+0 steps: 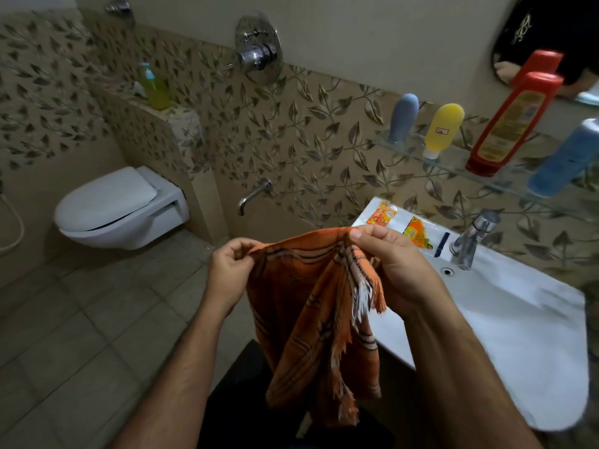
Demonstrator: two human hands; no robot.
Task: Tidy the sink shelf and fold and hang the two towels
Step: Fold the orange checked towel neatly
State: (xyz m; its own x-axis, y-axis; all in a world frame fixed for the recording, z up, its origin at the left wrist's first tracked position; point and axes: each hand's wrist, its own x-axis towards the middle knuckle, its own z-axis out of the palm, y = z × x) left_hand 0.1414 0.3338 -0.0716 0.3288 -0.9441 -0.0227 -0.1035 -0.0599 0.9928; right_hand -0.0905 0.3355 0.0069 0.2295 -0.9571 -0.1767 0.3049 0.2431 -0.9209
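Both forearms reach forward, wrists raised. Left hand (228,273) pinches one end of the orange checked towel (311,319) at its top edge; right hand (393,270) pinches the other end, thumb on top. Towel hangs between and below them. Sink (518,319) just right of right hand, glass shelf (453,163) above it.

We hold both bare forearms out in front, hands raised level and near each other. Our left hand (228,273) pinches with curled fingers; our right hand (393,265) pinches between thumb and forefinger.
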